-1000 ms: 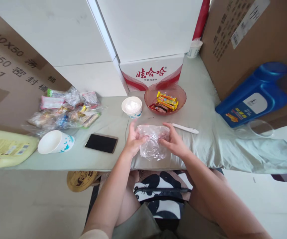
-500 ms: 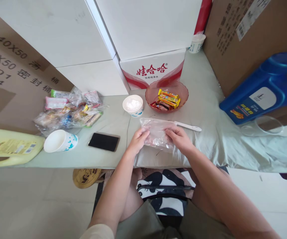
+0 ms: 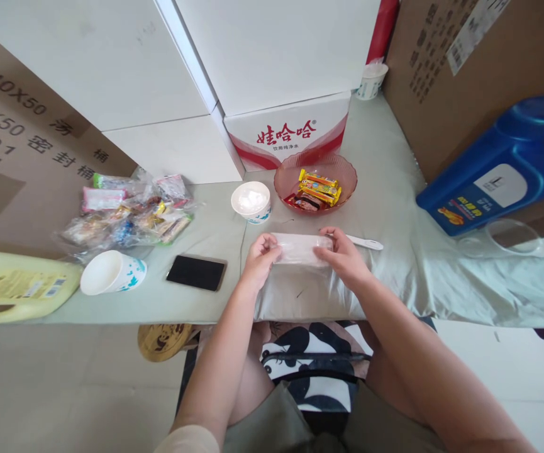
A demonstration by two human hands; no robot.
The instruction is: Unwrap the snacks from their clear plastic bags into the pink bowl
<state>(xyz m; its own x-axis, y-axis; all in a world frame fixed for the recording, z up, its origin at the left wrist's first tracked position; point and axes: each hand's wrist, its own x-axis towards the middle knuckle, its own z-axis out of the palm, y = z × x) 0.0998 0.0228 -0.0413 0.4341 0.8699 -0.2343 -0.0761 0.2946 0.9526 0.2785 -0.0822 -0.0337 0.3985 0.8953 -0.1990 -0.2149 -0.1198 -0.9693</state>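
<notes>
Between my hands is a clear plastic bag [image 3: 299, 249], drawn into a flat, narrow band just above the cloth. My left hand [image 3: 261, 257] pinches its left end, thumb on top. The right end is gripped by my right hand [image 3: 342, 255] in the same way. Partly hidden behind the bag and my right hand lies a white-handled tool [image 3: 368, 243], whose kind I cannot make out. Farther back stand a paper cup [image 3: 251, 202] with white contents and a reddish clear bowl [image 3: 283, 170] holding yellow and red wrapped snacks [image 3: 319, 187].
To the left lie a black phone [image 3: 197, 272], a tilted paper cup [image 3: 114, 272], a pile of wrapped snacks [image 3: 133, 211] and a yellow jug [image 3: 21, 283]. On the right are a blue bottle [image 3: 498, 170] and a clear plastic cup [image 3: 512, 239]. A white-and-red carton [image 3: 290, 132] stands behind the bowl.
The bag has gone from a wider, crumpled sheet to a narrow folded band. Both my hands keep hold of its ends, with the fingers now curled behind it.
</notes>
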